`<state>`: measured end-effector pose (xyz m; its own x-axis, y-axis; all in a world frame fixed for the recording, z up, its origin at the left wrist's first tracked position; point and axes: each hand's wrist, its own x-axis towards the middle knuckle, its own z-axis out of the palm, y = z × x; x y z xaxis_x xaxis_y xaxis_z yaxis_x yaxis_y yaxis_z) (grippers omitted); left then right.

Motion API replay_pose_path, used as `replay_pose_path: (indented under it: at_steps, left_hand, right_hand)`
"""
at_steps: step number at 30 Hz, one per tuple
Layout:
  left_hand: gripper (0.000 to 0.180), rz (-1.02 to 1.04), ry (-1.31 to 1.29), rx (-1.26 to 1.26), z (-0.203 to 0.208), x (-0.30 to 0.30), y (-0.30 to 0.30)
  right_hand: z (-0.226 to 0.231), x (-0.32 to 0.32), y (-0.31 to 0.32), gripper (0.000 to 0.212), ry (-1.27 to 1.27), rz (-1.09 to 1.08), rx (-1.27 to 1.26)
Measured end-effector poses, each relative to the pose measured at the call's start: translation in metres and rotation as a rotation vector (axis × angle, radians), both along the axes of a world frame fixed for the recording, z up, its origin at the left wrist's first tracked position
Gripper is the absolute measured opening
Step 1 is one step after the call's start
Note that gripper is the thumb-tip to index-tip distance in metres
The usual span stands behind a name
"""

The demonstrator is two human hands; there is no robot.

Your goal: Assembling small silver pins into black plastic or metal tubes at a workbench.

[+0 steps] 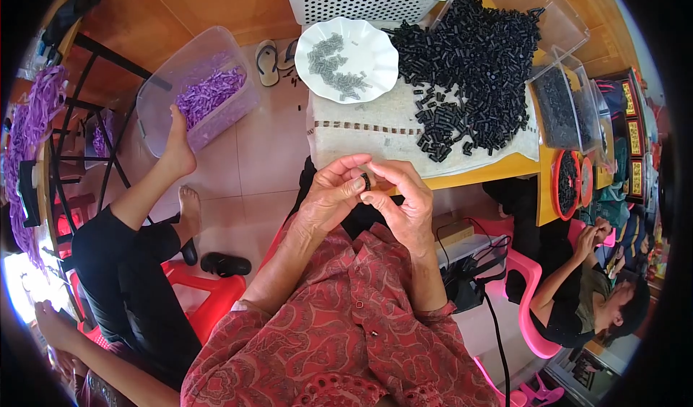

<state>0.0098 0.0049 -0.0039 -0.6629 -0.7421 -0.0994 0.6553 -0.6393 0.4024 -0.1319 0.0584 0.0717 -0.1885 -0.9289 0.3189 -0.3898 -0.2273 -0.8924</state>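
In front of my chest, my left hand (330,196) and my right hand (406,199) meet at the fingertips. Between them is a small black ridged piece (366,182), pinched by thumbs and fingers of both hands; its far side is hidden. Just beyond, a light cloth (346,143) covers the yellow table. A white scalloped plate (379,60) on it carries many small clear pieces (333,64). To the right of the plate spreads a big heap of small black cylindrical pieces (469,67), loosely scattered at its near edge.
Behind the plate stands a white perforated basket (361,6) with black pieces. Clear bins (570,104) and a red bowl (567,183) sit at right. On the floor at left is a plastic tub (155,114) of purple strips. People sit on both sides.
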Motion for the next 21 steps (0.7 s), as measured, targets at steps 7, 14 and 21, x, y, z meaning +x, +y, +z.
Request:
replay_pose_path:
  at_steps: [7, 14, 21]
  left_hand:
    - [0.039, -0.058, -0.003, 0.061, 0.002, 0.001, -0.001]
    - [0.05, -0.043, -0.064, -0.143, 0.006, 0.0, 0.001]
    - [0.056, 0.019, -0.368, -0.379, -0.006, 0.005, 0.003]
  right_hand:
    - [-0.008, -0.003, 0.001, 0.042, 0.12, 0.064, -0.019]
    - [-0.008, -0.005, 0.002, 0.04, 0.098, -0.021, -0.047]
    - [-0.011, -0.002, 0.003, 0.039, 0.09, -0.05, -0.098]
